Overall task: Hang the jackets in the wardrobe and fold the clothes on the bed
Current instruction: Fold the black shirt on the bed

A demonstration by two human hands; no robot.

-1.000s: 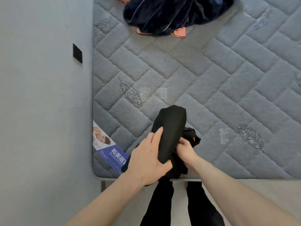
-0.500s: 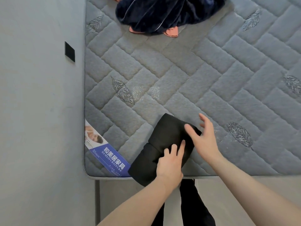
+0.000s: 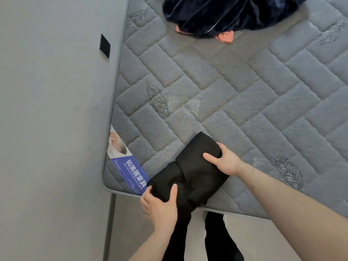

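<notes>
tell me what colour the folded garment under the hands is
Black, plain with no visible pattern. The folded garment shows best in the head view, at the mattress corner.

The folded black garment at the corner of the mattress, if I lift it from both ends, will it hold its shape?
Probably not: the folded black garment looks soft, dented where the left hand and right hand grip it. Its middle would likely sag. It seems light and unlikely to slip on the quilted mattress.
</notes>
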